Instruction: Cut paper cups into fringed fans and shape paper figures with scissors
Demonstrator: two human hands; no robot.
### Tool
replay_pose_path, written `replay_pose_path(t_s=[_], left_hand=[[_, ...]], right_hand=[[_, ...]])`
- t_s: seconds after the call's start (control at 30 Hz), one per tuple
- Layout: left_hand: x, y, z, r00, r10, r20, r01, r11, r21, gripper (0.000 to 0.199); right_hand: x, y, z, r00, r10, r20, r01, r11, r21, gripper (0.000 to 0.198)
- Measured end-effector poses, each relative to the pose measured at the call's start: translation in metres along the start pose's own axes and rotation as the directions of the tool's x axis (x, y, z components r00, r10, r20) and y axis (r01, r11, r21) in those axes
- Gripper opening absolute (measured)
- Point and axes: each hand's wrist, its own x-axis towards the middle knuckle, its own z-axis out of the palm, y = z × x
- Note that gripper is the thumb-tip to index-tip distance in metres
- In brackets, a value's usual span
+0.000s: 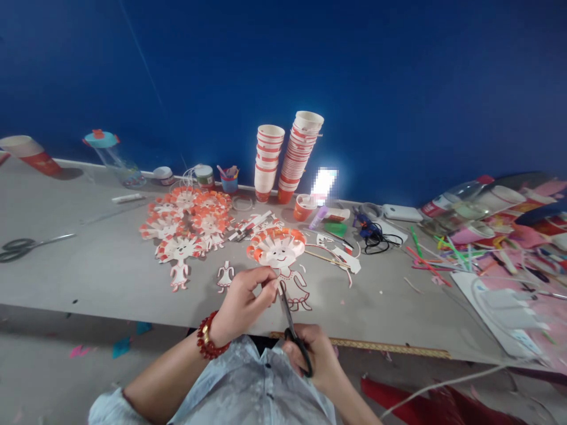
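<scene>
My right hand [312, 354] is closed round the dark handles of a pair of scissors [289, 319], its blades pointing away from me. In a pinch, my left hand [248, 298] holds a small white paper piece [278, 288] close to the blade tips. Just beyond lies a paper-cup doll head [280, 255] with orange curls and a drawn smile. Below it is a paper body in a dress [296, 289], outlined in dark red. Left of my left hand lies a smaller paper dress figure [225, 276]. Part of the held paper is hidden by my fingers.
Several finished-looking paper dolls [190, 215] are heaped at left, with another pair of scissors [31, 247] beyond. Two stacks of paper cups [268, 159] stand at the back. Paper scraps [348, 260], a black cable [378, 239] and coloured sticks [427, 265] lie at right.
</scene>
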Motion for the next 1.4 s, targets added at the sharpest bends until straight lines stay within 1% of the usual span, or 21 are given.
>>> replay_pose_path(t_s=[0.07, 0.13, 0.23, 0.3, 0.4, 0.53, 0.73, 0.83, 1.07, 1.23, 1.33, 1.4], left_hand=[[0.0, 0.0, 0.0, 1.0, 0.005, -0.002, -0.005, 1.0, 0.005, 0.027], [0.0, 0.0, 0.0, 1.0, 0.009, -0.004, -0.009, 1.0, 0.004, 0.028], [-0.001, -0.001, 0.001, 1.0, 0.008, -0.01, -0.008, 1.0, -0.012, 0.028], [-0.001, -0.001, 0.002, 1.0, 0.007, -0.017, -0.008, 1.0, -0.027, 0.029], [-0.002, -0.002, 0.004, 0.999, 0.014, -0.036, -0.017, 0.998, -0.069, 0.03], [-0.004, -0.004, 0.009, 0.997, -0.002, -0.074, -0.011, 0.984, -0.176, 0.029], [-0.009, -0.009, 0.017, 0.989, -0.038, -0.14, 0.001, 0.967, -0.255, 0.028], [-0.009, -0.011, 0.02, 0.986, -0.042, -0.163, -0.005, 0.96, -0.279, 0.027], [-0.015, -0.013, 0.032, 0.991, -0.064, -0.118, 0.023, 0.946, -0.322, 0.03], [-0.02, -0.016, 0.035, 0.996, -0.009, -0.085, -0.017, 0.951, -0.308, 0.03], [-0.022, -0.022, 0.04, 0.997, 0.004, -0.079, -0.025, 0.961, -0.275, 0.033], [-0.025, -0.03, 0.045, 0.998, -0.016, -0.069, -0.003, 0.965, -0.261, 0.038]], right_hand=[[0.001, 0.001, 0.0, 1.0, -0.013, -0.018, 0.012, 0.999, -0.031, 0.068], [0.001, 0.001, 0.001, 1.0, 0.012, -0.015, -0.012, 1.0, -0.018, 0.068], [0.001, 0.0, 0.003, 0.997, 0.078, 0.012, -0.079, 0.995, 0.058, 0.068], [0.002, -0.003, 0.004, 0.995, 0.093, 0.036, -0.096, 0.99, 0.101, 0.067], [0.002, -0.007, 0.004, 0.995, 0.075, 0.069, -0.083, 0.987, 0.134, 0.067], [0.002, -0.006, 0.003, 0.994, 0.072, 0.082, -0.085, 0.984, 0.158, 0.066], [0.0, 0.005, 0.0, 0.992, 0.083, 0.093, -0.096, 0.985, 0.142, 0.064], [0.001, 0.005, -0.001, 0.995, 0.08, 0.065, -0.087, 0.99, 0.112, 0.063], [0.005, -0.005, -0.003, 0.998, 0.061, 0.015, -0.063, 0.986, 0.155, 0.061], [0.007, -0.009, -0.007, 0.999, 0.052, -0.011, -0.05, 0.989, 0.142, 0.061], [0.01, -0.013, -0.009, 0.998, 0.054, -0.022, -0.051, 0.99, 0.13, 0.061], [0.012, -0.016, -0.011, 0.999, 0.038, -0.019, -0.035, 0.99, 0.137, 0.061]])
